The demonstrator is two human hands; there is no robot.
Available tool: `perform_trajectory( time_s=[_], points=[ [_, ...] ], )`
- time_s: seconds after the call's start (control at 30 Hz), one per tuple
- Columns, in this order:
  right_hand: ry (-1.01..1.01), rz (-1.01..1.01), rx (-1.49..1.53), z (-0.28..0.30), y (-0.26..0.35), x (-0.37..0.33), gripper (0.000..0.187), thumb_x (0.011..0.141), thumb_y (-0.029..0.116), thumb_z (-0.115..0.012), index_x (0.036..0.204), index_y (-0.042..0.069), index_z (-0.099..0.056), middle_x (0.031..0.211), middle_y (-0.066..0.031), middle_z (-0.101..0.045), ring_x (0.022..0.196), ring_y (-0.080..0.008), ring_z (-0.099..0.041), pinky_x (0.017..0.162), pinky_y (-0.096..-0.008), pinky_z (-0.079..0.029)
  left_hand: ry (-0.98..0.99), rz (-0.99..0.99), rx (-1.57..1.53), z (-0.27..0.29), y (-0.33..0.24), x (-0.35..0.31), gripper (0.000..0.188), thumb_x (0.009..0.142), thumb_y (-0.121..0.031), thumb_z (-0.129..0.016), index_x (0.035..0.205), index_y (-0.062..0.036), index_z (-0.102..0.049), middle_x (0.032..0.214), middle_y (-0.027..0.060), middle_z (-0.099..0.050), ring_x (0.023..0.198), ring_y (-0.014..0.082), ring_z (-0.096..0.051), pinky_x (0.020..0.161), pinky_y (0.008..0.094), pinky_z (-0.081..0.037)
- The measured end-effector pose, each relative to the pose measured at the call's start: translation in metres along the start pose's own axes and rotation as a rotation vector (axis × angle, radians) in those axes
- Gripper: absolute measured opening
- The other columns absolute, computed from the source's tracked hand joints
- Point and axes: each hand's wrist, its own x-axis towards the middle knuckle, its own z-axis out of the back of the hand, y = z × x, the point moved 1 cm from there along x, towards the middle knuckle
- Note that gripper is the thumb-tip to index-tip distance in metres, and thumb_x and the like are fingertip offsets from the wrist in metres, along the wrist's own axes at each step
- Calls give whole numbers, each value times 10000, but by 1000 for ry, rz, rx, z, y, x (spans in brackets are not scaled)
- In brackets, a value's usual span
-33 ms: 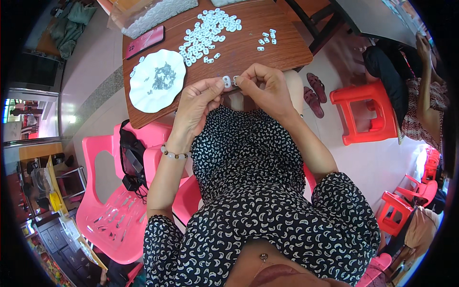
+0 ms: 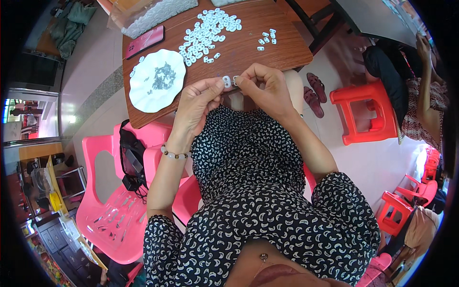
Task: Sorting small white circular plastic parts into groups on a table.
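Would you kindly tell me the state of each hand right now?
Left hand: closed, pinching a white two-holed piece.
Right hand: closed, pinching a small piece, kind unclear.

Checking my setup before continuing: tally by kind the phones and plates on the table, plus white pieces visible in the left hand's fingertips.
Pink phone: 1
White plate: 1
White piece in left hand: 1
Total: 3

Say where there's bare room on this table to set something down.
The wooden table is bare at its near right corner, between the small group of white pieces and the edge, beyond the right hand. A mostly bare strip separates that group from the large white pile. The left is crowded: the plate, pink phone and pile sit close together.
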Motion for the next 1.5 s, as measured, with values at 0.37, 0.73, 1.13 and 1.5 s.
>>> perform_trajectory(
  time_s=[0.37, 0.73, 1.13, 1.5],
  points=[
    [161, -73, 174, 0, 2, 1, 182, 896, 154, -672, 816, -3, -627, 676, -27, -656, 585, -54, -608, 487, -197, -467, 44, -74, 97, -6, -8, -8, 211, 915, -151, -659, 1049, 10, -688, 848, 17, -672, 674, 38, -509, 596, 174, -417],
    [245, 81, 241, -5, 2, 2, 367, 909, 187, -668, 1234, 38, -584, 1111, -68, -629, 815, -62, -577, 645, -205, -485, 126, 30, -15, -1, -21, -14, 238, 893, -192, -692, 1030, 3, -691, 868, 15, -674, 699, 35, -542, 652, 188, -468],
    [350, 282, 101, -3, 8, 3, 346, 926, 246, -635, 1223, 69, -642, 1083, -38, -613, 864, -90, -511, 707, -212, -462, 165, 57, -60, -3, -18, -17, 223, 906, -225, -681, 951, -8, -702, 812, 9, -644, 706, 53, -553, 656, 199, -483],
    [305, 382, 58, -5, 7, 3, 320, 870, 187, -693, 1158, 50, -667, 1026, -38, -636, 846, -108, -508, 675, -225, -434, 221, 42, -108, -4, -15, -23, 271, 897, -269, -692, 923, 0, -705, 792, 19, -642, 677, 64, -541, 619, 202, -468]
  ],
)
